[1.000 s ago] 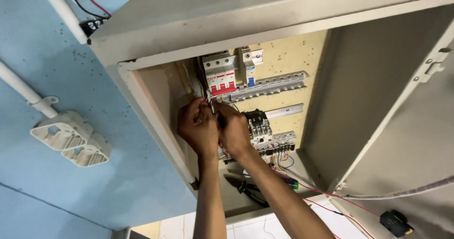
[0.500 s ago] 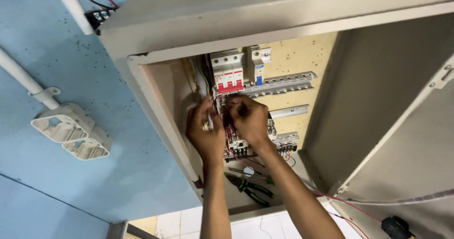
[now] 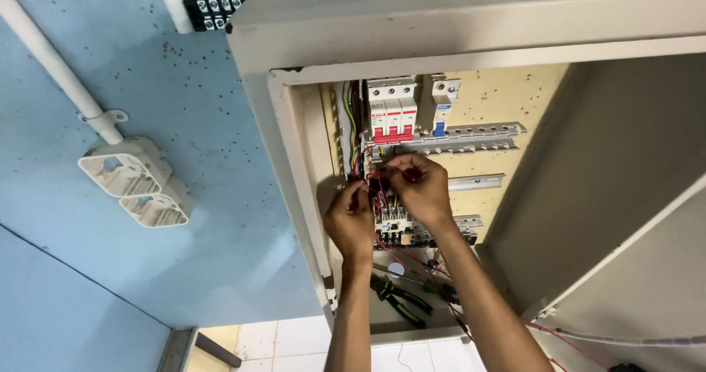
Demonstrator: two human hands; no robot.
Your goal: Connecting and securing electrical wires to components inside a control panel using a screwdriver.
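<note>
Both hands reach up into an open cream metal electrical cabinet (image 3: 294,195). My left hand (image 3: 351,217) pinches thin red wires (image 3: 375,177) at the left side of a contactor block (image 3: 397,228). My right hand (image 3: 419,188) grips the same red wires just below the red-and-white three-pole breaker (image 3: 392,111), which sits on a metal rail (image 3: 478,138). A smaller white-and-blue breaker (image 3: 443,96) stands beside it. The fingers hide the top of the contactor.
Green-handled pliers (image 3: 401,298) lie on the cabinet floor among loose red wires (image 3: 559,331). The cabinet door (image 3: 632,225) hangs open at right. On the blue wall are white conduit (image 3: 55,70), an empty double wall box (image 3: 136,181) and a black terminal strip (image 3: 213,8).
The view has shifted, so the cabinet sits lower and more to the right in the frame. Both hands have moved up from the contactor toward the breaker's underside, still working the wires.
</note>
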